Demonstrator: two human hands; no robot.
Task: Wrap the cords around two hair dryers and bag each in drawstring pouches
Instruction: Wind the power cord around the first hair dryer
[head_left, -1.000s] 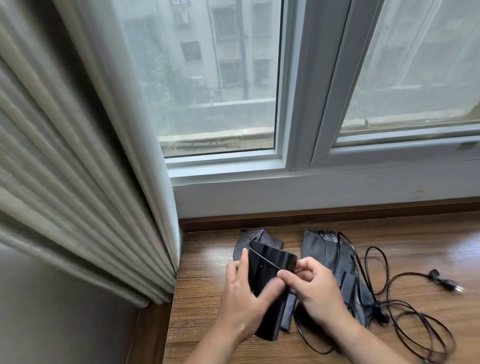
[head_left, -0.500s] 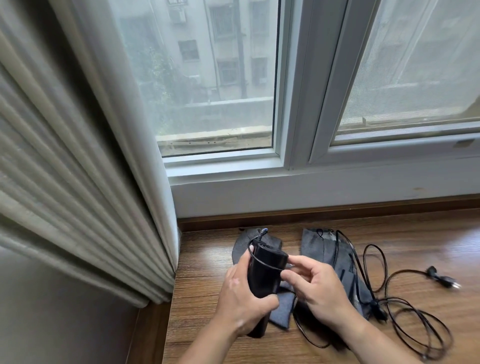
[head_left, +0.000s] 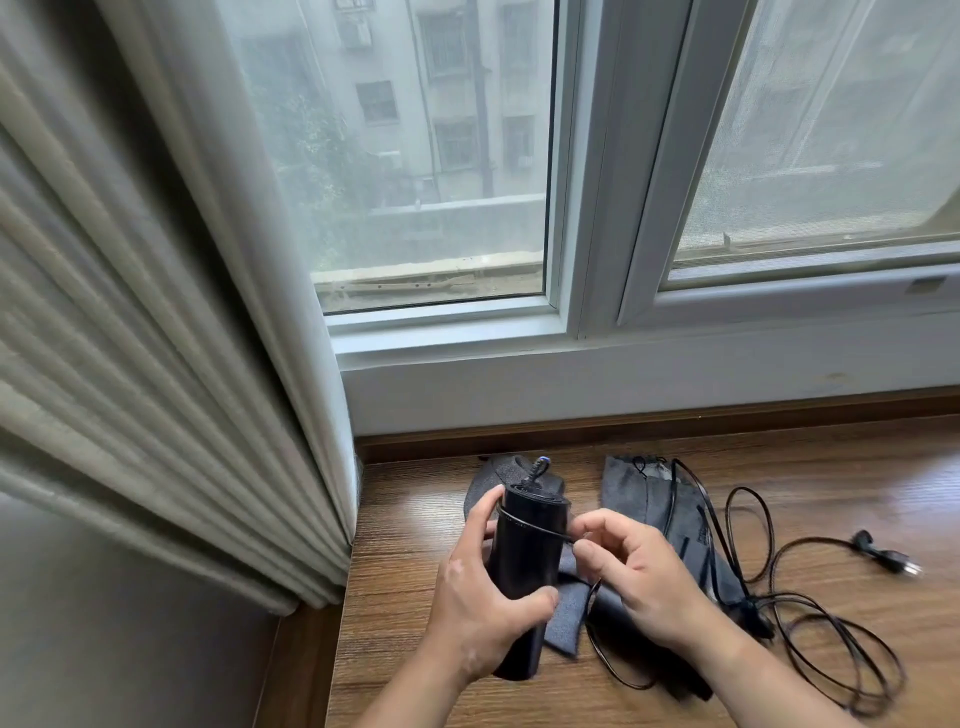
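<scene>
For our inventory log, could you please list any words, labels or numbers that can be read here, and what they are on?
No text here can be read.
hair dryer: faint small print on its body, too small to read.
right pouch: small dark mark, perhaps a tag, too blurred.

Smooth, faintly glossy black plastic hair dryer (head_left: 524, 558), slick black cord (head_left: 535, 528) and matt grey cloth pouches (head_left: 628, 499) over a polished wood-grain ledge (head_left: 831, 483), ribbed cloth curtain (head_left: 156, 364) at left.
</scene>
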